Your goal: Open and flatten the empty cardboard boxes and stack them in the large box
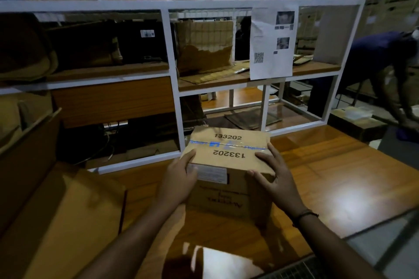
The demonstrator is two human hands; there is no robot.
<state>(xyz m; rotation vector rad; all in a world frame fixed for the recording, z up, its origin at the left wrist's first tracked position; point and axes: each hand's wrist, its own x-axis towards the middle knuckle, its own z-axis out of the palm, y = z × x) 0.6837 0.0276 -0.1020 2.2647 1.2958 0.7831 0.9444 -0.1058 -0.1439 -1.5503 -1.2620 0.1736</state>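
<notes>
A closed brown cardboard box (pixel 229 161) stands upright on the wooden table (pixel 335 176), its top flaps sealed with clear and blue tape and printed 133202 on both flaps. My left hand (pixel 179 179) grips the box's near left top corner, fingers on the lid. My right hand (pixel 274 176) holds the near right top edge, fingers spread over the lid and side. A white label sits on the box's near face. The large open cardboard box (pixel 45 199) stands at the left, with flat cardboard lying inside.
A white metal shelf frame (pixel 174 88) rises just behind the box, holding cardboard pieces and a hanging printed sheet (pixel 272 43). Another person (pixel 385 70) bends over at the far right. Stacked cartons stand at the back right.
</notes>
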